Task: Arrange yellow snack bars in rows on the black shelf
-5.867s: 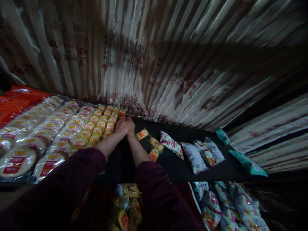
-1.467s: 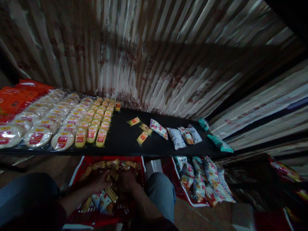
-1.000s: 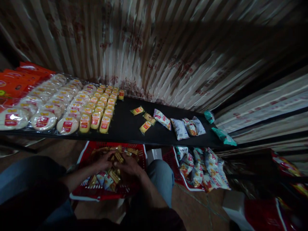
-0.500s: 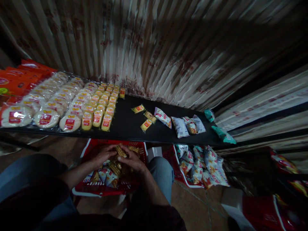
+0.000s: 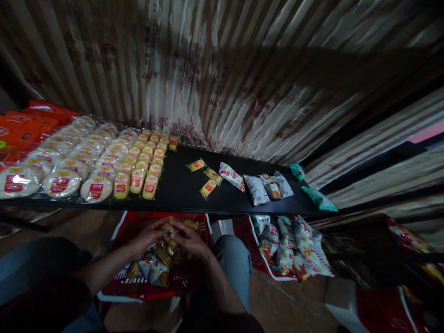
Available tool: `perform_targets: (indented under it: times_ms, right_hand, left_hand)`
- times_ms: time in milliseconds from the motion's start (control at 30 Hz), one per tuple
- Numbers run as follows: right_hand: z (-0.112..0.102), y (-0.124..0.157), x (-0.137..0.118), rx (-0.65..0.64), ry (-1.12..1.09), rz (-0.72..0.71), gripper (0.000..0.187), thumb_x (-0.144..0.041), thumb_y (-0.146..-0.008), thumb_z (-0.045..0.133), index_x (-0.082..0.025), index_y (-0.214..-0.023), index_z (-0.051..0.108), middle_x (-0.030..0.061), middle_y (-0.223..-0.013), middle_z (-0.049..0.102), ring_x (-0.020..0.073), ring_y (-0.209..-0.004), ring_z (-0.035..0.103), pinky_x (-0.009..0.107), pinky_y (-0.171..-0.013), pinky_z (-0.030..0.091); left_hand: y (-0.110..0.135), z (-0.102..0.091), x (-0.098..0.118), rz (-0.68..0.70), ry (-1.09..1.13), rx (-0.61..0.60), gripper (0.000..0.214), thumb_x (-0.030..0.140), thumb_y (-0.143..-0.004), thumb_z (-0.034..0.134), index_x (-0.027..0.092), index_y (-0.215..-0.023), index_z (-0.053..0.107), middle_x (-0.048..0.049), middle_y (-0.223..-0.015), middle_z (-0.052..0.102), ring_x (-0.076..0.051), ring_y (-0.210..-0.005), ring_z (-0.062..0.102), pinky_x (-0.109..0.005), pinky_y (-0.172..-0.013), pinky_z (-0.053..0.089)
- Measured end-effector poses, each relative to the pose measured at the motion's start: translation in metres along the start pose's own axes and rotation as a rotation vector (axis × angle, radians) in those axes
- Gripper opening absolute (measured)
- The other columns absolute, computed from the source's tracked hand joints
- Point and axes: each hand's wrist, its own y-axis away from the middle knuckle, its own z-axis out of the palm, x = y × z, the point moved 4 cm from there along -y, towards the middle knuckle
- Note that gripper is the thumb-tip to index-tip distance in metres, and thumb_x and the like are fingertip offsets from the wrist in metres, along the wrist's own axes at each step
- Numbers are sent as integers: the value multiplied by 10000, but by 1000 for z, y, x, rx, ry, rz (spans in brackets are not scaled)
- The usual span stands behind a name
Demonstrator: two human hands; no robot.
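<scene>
Down between the knees, the left hand (image 5: 147,237) and the right hand (image 5: 191,241) meet over a red basket (image 5: 120,227), fingers curled inward and pressed together around a bunch of small yellow snack packets (image 5: 169,230). The light is dim, so I cannot tell how many each hand has hold of. More packets lie loose in the basket just below the hands.

These packets are probably light, crinkly and slippery in their film wrap, with soft, crushable contents. A cupped grip from both sides along their length suits them better than a hard squeeze.

Just above the hands runs a black shelf (image 5: 180,196). Up and to the left stand rows of yellow packets (image 5: 150,185) beside round wrapped cakes (image 5: 96,188). To the right of the hands sits a second basket of snack bags (image 5: 289,243).
</scene>
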Motion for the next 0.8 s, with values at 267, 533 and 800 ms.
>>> perform_targets:
  times_ms: [267, 533, 800]
  right_hand:
    - [-21, 12, -24, -40, -272, -64, 564, -521, -744, 644, -226, -1214, 541, 71, -1235, 597, 214, -1185, 520, 411, -1035, 363]
    - [-31, 22, -28, -93, -276, -82, 595, -470, -771, 637, -241, -1293, 467, 72, -1275, 555, 212, -1147, 540, 396, -993, 396]
    - [-26, 21, -29, -72, -347, -51, 496, -403, -780, 638, -195, -1219, 540, 72, -1208, 605, 218, -1069, 585, 360, -872, 484]
  left_hand:
    - [19, 11, 24, 38, 176, -125, 519, 230, -633, 716, 212, -1131, 569, -61, -1089, 630, -189, -941, 620, -344, -841, 486]
    - [17, 11, 26, 15, 239, -90, 393, 217, -667, 718, 178, -1024, 560, -61, -997, 661, -187, -856, 661, -353, -831, 490]
    - [14, 11, 30, 78, 279, -85, 442, 175, -677, 710, 199, -1099, 581, -40, -1042, 640, -165, -932, 626, -358, -910, 470]
